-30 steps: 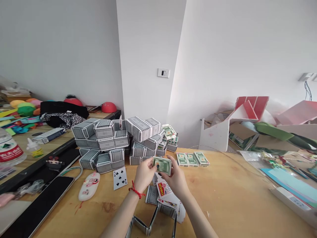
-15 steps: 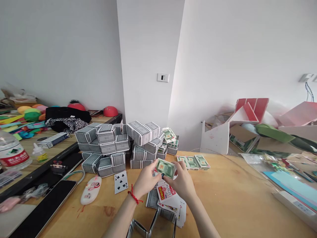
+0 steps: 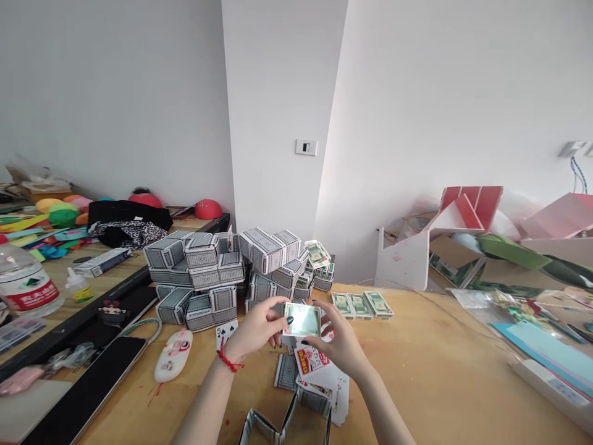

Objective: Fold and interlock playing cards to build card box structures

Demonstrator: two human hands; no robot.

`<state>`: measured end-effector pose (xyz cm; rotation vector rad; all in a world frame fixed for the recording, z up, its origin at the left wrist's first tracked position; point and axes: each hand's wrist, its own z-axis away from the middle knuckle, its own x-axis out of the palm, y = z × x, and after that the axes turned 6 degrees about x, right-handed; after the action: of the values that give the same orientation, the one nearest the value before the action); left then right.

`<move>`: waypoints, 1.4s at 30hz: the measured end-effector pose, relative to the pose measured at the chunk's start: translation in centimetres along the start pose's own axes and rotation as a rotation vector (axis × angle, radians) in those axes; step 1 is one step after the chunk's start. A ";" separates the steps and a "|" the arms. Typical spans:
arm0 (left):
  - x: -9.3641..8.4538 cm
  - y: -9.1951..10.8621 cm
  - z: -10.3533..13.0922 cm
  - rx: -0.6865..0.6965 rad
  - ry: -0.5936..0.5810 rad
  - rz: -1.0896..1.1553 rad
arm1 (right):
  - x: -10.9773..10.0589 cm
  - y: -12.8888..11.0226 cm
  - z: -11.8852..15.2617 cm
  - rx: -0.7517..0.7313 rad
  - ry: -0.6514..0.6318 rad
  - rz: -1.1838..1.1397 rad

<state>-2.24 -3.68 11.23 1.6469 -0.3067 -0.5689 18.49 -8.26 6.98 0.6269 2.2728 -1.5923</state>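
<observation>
Pack, rectangular, glossy, green-printed: raised above the brown wooden counter; left hand clamped on its left end, right hand on its right; three flat green-printed boxes farther right.

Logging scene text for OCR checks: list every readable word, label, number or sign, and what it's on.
"5" with spade signs: partly covered playing card.
Too blurred or small to read:
Characters on the large bottle's red label.
Small bottle's yellow label.
Print on red-and-white card.
Held green pack: washed out by glare.
Three green packs.
Slim box.
</observation>
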 end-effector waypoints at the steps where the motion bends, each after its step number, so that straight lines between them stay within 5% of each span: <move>1: -0.3 0.3 0.1 0.006 0.009 -0.012 | 0.0 0.1 0.0 0.000 0.002 -0.014; 6: -2.8 2.5 2.4 0.053 0.196 -0.062 | 0.0 2.3 -0.3 0.094 0.131 -0.155; 10: -6.3 5.4 4.9 0.319 0.672 -0.135 | -0.4 6.0 0.2 0.245 0.341 -0.310; 12: -8.5 7.7 5.1 0.467 0.898 -0.313 | -0.8 7.9 0.8 0.299 0.469 -0.304; 14: -10.8 10.5 4.0 0.546 1.000 -0.610 | -1.1 9.4 1.3 0.365 0.540 -0.274; 16: -13.0 13.2 1.5 0.577 0.988 -0.905 | -1.5 10.3 1.6 0.420 0.574 -0.246; 19: -15.4 15.5 -3.3 0.532 0.796 -1.209 | -1.7 10.9 1.7 0.479 0.578 -0.198; 25: -17.6 14.3 -10.4 0.246 0.466 -1.450 | -1.2 11.4 1.5 0.488 0.524 -0.142; 31: -18.3 12.3 -13.0 0.123 0.210 -1.438 | -1.1 11.4 1.4 0.491 0.517 -0.112; 42: -18.8 12.0 -14.4 0.019 0.057 -1.496 | -1.0 12.1 1.1 0.549 0.482 -0.062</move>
<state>-8.93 16.14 27.56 1.6803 1.0808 -1.5814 25.50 -5.96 -2.72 1.1943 2.1534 -2.3297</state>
